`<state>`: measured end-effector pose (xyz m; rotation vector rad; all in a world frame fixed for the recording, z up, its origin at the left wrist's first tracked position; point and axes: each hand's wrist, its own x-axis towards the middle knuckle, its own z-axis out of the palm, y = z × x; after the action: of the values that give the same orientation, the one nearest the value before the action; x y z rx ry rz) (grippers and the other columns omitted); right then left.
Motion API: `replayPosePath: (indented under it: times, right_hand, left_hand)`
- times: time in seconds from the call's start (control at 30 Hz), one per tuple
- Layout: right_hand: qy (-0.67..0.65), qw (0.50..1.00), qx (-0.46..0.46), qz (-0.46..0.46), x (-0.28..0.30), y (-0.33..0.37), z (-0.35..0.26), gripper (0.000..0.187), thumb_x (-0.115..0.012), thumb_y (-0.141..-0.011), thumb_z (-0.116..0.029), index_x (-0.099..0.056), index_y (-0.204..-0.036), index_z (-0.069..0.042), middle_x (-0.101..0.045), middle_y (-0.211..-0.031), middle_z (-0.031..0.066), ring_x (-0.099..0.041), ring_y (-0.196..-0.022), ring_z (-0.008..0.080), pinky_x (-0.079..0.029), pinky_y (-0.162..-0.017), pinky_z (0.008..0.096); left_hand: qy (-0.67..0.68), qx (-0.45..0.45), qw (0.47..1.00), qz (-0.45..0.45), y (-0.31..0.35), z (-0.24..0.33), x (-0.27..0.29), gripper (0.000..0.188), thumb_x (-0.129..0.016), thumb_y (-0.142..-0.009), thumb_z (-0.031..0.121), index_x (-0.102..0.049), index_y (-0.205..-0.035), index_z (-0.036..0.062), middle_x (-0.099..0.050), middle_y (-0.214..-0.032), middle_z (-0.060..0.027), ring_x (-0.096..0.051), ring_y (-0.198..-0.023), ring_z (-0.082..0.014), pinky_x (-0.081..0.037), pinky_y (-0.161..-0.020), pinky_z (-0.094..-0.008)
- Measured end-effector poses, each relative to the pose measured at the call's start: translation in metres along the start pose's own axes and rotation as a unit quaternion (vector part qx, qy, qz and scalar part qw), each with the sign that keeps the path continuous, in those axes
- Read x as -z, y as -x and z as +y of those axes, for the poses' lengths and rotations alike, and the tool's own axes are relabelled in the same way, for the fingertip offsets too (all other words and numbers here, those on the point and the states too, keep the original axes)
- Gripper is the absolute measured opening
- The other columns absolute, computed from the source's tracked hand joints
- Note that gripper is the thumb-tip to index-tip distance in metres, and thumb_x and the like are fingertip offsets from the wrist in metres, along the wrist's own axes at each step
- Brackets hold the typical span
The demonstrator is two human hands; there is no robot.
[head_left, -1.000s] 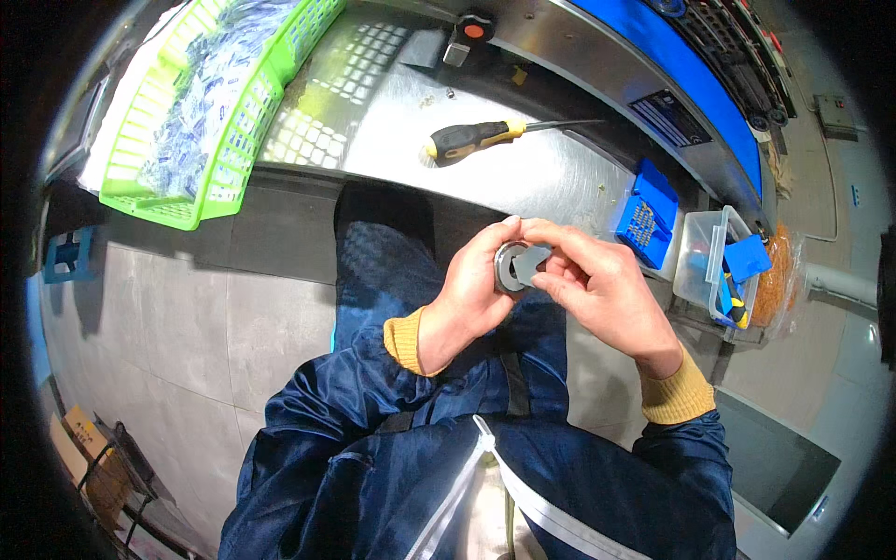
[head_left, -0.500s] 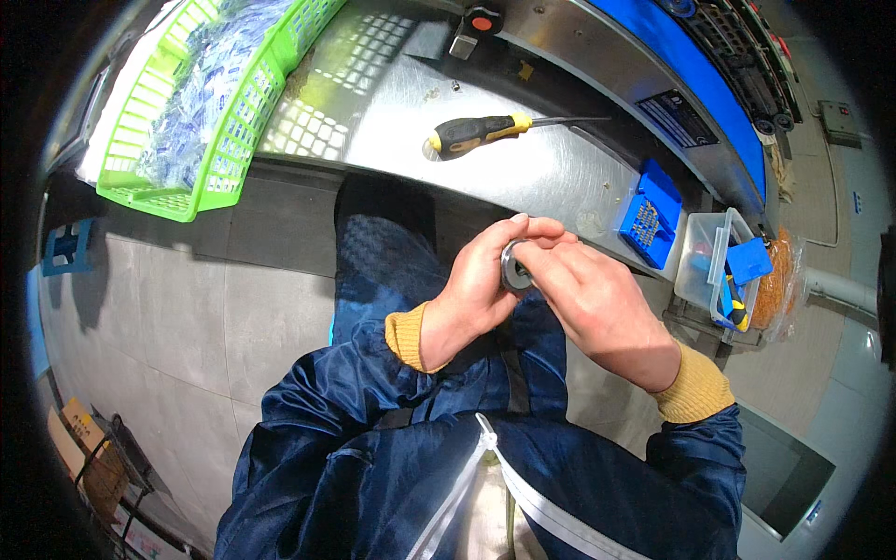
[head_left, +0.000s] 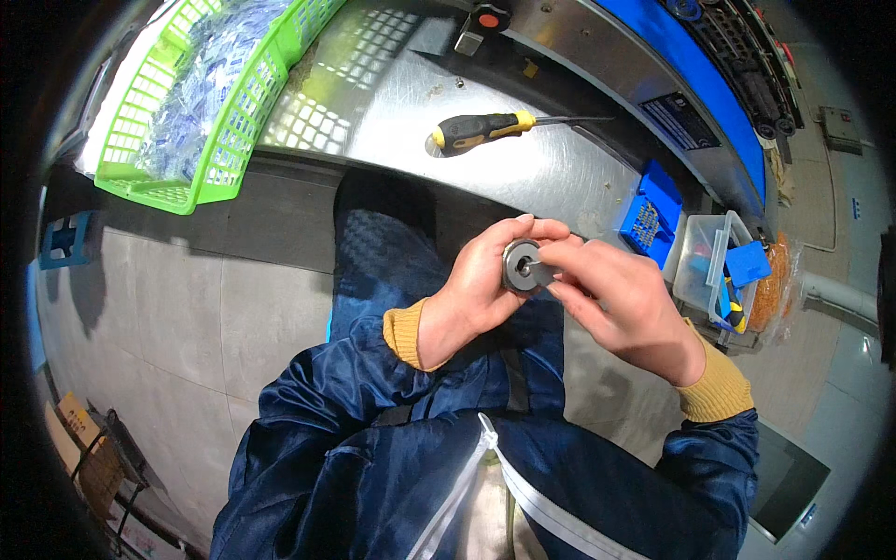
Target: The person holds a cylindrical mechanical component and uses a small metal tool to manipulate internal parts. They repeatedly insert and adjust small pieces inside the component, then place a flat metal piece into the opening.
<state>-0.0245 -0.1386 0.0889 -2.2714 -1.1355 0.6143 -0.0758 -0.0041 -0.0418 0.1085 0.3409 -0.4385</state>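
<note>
A round metal ring-like part [head_left: 513,277] with a dark hole in its middle sits in my left hand [head_left: 467,297], fingers curled round its edge above my lap. My right hand [head_left: 623,301] is beside it, thumb and forefinger pinching a small flat grey piece [head_left: 542,274] against the hole. Its inner end is too small to make out. Beyond my hands, a yellow-and-black screwdriver [head_left: 481,132] lies on the metal bench [head_left: 401,121], its shaft to the right.
A green basket [head_left: 217,193] of clear-and-blue plastic packets stands at the far left. On the right are an open blue bit case [head_left: 651,219] and a clear plastic box [head_left: 694,261] with tools. A steel machine frame [head_left: 607,47] runs along the back.
My right hand has drawn back to the right from over the round part. More of the part's face and the grey piece now show. My left hand stays almost in place.
</note>
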Motion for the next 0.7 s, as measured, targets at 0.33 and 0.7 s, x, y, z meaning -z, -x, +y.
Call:
replayPosePath:
  times: [0.33, 0.7]
  right_hand:
    - [-0.482, 0.812, -0.326, 0.055, -0.026, 0.008, 0.022, 0.029, -0.068, -0.09, -0.007, -0.053, -0.114, 0.0, -0.067, -0.089, 0.0097, -0.065, -0.064, 0.0119, -0.051, -0.053, 0.0201]
    - [-0.534, 0.744, -0.396, 0.068, -0.036, 0.007, 0.021, 0.029, -0.069, -0.091, -0.012, -0.053, -0.111, 0.0, -0.064, -0.095, 0.0107, -0.068, -0.068, 0.014, -0.056, -0.058, 0.0213]
  left_hand:
    - [-0.015, -0.093, 0.995, 0.018, -0.007, -0.011, 0.006, 0.041, -0.042, -0.101, 0.034, -0.061, -0.112, -0.0005, -0.065, -0.113, -0.0177, -0.062, -0.109, -0.0286, -0.05, -0.097, -0.0433]
    - [-0.036, -0.126, 0.991, -0.015, -0.015, -0.02, 0.012, 0.043, -0.039, -0.102, 0.034, -0.059, -0.111, -0.0029, -0.063, -0.118, -0.0252, -0.061, -0.112, -0.0327, -0.047, -0.101, -0.0437]
